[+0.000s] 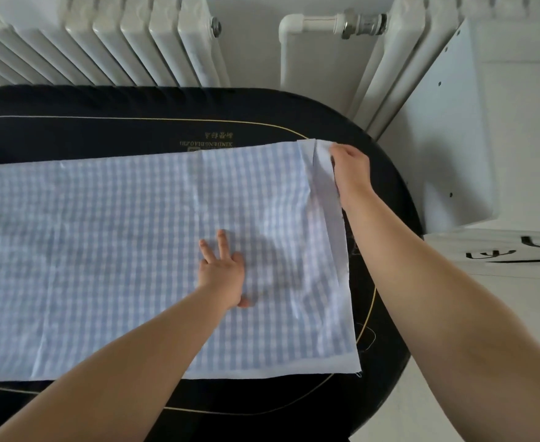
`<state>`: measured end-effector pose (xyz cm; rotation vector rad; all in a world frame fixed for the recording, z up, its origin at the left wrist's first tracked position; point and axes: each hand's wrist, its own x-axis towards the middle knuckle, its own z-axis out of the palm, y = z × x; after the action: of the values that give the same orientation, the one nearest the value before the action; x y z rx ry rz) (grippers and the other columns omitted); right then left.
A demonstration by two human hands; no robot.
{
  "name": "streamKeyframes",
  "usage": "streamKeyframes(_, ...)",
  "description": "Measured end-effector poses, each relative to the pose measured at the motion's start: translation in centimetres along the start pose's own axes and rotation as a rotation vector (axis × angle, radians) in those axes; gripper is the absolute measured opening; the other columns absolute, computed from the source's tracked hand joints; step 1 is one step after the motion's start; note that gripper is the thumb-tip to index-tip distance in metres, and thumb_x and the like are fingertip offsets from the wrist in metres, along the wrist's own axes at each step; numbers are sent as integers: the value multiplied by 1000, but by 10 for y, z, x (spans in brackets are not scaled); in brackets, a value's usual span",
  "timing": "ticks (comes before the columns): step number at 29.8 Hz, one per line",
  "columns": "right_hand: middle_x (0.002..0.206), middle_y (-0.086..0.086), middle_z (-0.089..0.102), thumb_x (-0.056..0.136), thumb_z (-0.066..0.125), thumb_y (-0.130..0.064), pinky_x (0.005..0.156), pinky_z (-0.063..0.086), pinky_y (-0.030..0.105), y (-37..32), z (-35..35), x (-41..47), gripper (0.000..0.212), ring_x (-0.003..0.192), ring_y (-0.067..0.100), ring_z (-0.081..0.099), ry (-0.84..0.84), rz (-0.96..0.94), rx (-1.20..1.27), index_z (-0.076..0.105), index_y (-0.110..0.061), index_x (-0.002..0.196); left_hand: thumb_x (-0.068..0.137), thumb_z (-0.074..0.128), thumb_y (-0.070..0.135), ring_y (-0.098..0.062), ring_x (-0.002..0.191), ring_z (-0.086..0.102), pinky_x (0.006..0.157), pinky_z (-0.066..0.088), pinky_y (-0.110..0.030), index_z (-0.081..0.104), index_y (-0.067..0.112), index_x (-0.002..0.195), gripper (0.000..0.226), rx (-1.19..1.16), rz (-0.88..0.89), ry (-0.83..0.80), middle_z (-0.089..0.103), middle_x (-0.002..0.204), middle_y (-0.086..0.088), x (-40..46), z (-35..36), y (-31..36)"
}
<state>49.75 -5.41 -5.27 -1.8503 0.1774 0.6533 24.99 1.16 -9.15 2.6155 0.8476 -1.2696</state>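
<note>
The checked cloth (118, 250) is lying flat on the black table (102, 129), its long axis running left to right. The right hand (351, 173) is pinching the far right corner, so the cloth's bulk is lying leftward of that grip. The left hand (222, 275), fingers spread, is pressing down mid-cloth.

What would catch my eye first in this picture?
A pale blue checked cloth spreads across the black table, filling the middle. The left hand presses flat on its centre, while the right hand pinches its far right corner. Behind stand white radiators.
</note>
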Motion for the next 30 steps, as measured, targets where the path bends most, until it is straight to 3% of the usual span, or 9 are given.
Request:
streamKeyframes(3, 89, 1, 62, 89, 55, -31, 76, 45, 33, -1, -6, 15, 16, 86, 18, 58, -58, 125, 133, 63, -18, 88, 74, 72, 53, -58, 137, -8, 108, 36, -46, 28, 6, 136, 89, -13, 1, 4, -29, 151, -26, -1, 0, 0)
streamKeyframes(6, 121, -5, 55, 88, 53, -56, 90, 44, 33, 5, -10, 31, 48, 111, 15, 51, -273, 22, -168, 51, -25, 125, 74, 73, 52, -58, 137, -9, 109, 34, -47, 28, 6, 135, 88, -21, 2, 4, -29, 151, -26, 0, 0, 0)
streamKeyframes(9, 120, -3, 47, 89, 65, -36, 85, 48, 31, 15, -12, 42, 56, 107, 16, 50, -302, -60, -385, 36, -23, 135, 75, 73, 50, -58, 137, -9, 109, 31, -47, 29, 7, 134, 85, -30, 0, -5, -29, 151, -26, 0, -1, 0)
streamKeyframes(11, 107, 1, 52, 91, 61, -17, 79, 51, 31, 19, -10, 45, 47, 96, 15, 55, -133, -111, -358, 37, -18, 131, 75, 73, 50, -58, 137, -9, 110, 31, -48, 31, 7, 132, 83, -35, 2, -6, -29, 151, -26, 0, -1, 0)
streamKeyframes(14, 102, 2, 61, 96, 50, -17, 83, 51, 32, 23, -7, 49, 24, 94, 13, 55, 185, -540, -520, 50, -13, 120, 74, 73, 51, -59, 137, -9, 111, 28, -50, 33, 9, 128, 79, -36, 13, 2, -29, 151, -27, 1, 0, -2)
streamKeyframes(17, 108, 0, 63, 97, 44, -39, 90, 44, 33, 11, 15, 50, 29, 104, 18, 57, 12, -846, -775, 61, -18, 108, 74, 73, 51, -59, 137, -9, 111, 28, -50, 34, 10, 127, 78, -38, 17, 3, -29, 151, -26, 0, 1, -3)
streamKeyframes(20, 102, 2, 62, 96, 43, -47, 83, 45, 42, -2, 44, 48, 37, 95, 23, 58, -288, -669, -1218, 60, -17, 108, 74, 73, 51, -58, 137, -10, 111, 28, -50, 35, 10, 126, 77, -47, 16, -1, -30, 151, -25, 0, 1, -3)
streamKeyframes(24, 109, 15, 59, 85, 58, 2, 68, 43, 38, -16, 53, 43, 28, 94, 33, 59, -216, -639, -1513, 57, -3, 113, 73, 73, 52, -57, 137, -12, 113, 26, -50, 32, 11, 128, 80, -48, 13, -15, -32, 150, -24, 1, 2, -4)
streamKeyframes(30, 79, 8, 52, 82, 58, 10, 66, 42, 32, -27, 53, 34, 27, 76, 26, 56, -282, -600, -1652, 65, -3, 104, 76, 71, 53, -58, 137, -14, 114, 23, -51, 32, 10, 130, 79, -42, 28, -11, -33, 149, -25, 0, 1, -5)
